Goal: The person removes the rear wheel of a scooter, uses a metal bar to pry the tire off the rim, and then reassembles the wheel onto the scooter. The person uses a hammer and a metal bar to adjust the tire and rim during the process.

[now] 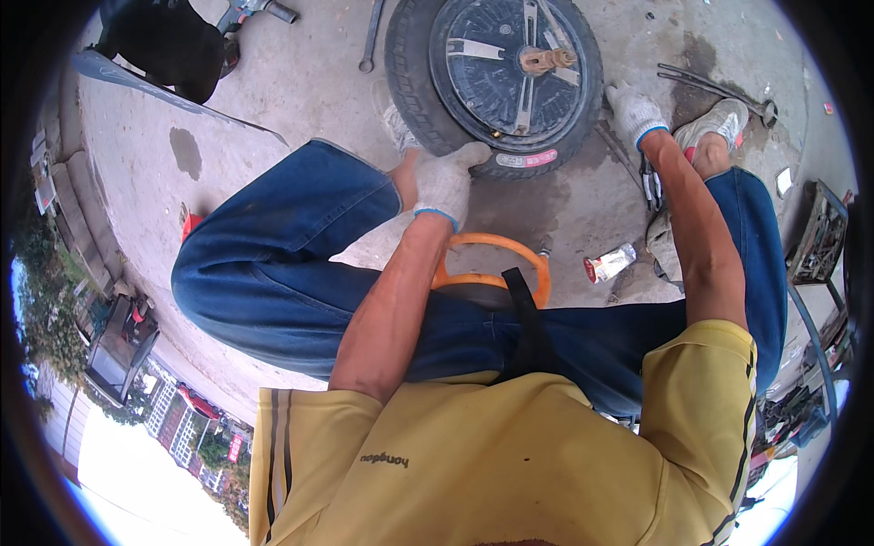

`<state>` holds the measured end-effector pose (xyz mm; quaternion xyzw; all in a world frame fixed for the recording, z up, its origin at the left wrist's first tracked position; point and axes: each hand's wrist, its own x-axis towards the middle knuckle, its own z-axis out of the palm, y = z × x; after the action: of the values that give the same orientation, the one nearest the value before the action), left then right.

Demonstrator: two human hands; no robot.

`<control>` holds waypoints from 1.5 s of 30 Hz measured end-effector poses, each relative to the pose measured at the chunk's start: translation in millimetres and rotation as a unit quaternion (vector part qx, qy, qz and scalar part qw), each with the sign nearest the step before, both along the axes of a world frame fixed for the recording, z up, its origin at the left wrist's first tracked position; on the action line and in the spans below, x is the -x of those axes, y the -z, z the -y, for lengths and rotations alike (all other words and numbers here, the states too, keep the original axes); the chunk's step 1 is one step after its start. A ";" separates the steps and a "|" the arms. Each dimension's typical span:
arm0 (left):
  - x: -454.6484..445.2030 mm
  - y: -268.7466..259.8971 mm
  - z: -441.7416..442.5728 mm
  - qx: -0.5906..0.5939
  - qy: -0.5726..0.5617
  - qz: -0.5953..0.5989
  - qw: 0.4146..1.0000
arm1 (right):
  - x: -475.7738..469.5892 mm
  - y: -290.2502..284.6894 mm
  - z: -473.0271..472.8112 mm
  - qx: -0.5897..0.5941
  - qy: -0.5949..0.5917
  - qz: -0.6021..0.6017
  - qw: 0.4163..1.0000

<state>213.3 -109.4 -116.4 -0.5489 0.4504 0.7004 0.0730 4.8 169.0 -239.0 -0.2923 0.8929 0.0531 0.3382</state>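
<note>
A black rubber tyre [416, 82] on a wheel lies on the concrete before me. The wheel's dark hub [478, 82] has bare-metal ribs, and a rusty axle end [546, 61] stands up from it. My left hand [444, 179], in a pale knit glove with a blue cuff, grips the tyre's near left edge. Its thumb lies over the sidewall; the fingers are hidden. A red and white sticker [526, 160] shows to the right of that thumb. My right hand [638, 112], gloved the same way, is against the tyre's right edge, its grip unclear.
A ring-ended wrench [369, 41] and a power tool [249, 12] lie at the far left. Long metal tools [717, 90] rest near my right shoe [713, 126]. Pliers [651, 183] and a crumpled packet [610, 263] are nearer. An orange frame [495, 240] sits between my legs.
</note>
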 end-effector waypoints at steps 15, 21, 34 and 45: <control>-0.3 -3.2 8.0 -0.024 0.042 0.018 0.999 | -67.4 7.7 0.4 0.038 0.207 0.053 0.976; 8.9 -2.9 21.3 -0.090 -0.011 -0.010 0.996 | -63.6 -21.5 -0.3 0.041 0.259 0.159 0.952; -4.5 27.3 14.3 0.127 0.070 0.038 0.989 | -122.9 -222.8 -4.6 -0.045 0.152 -0.044 0.986; -7.9 42.8 12.5 0.161 0.094 0.093 0.978 | -217.0 -203.7 40.8 0.183 0.304 0.049 0.934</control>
<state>221.2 -121.9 -159.3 -0.5712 0.5984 0.5544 0.0908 221.8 128.1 -35.3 -0.0661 0.9159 -0.2306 0.3220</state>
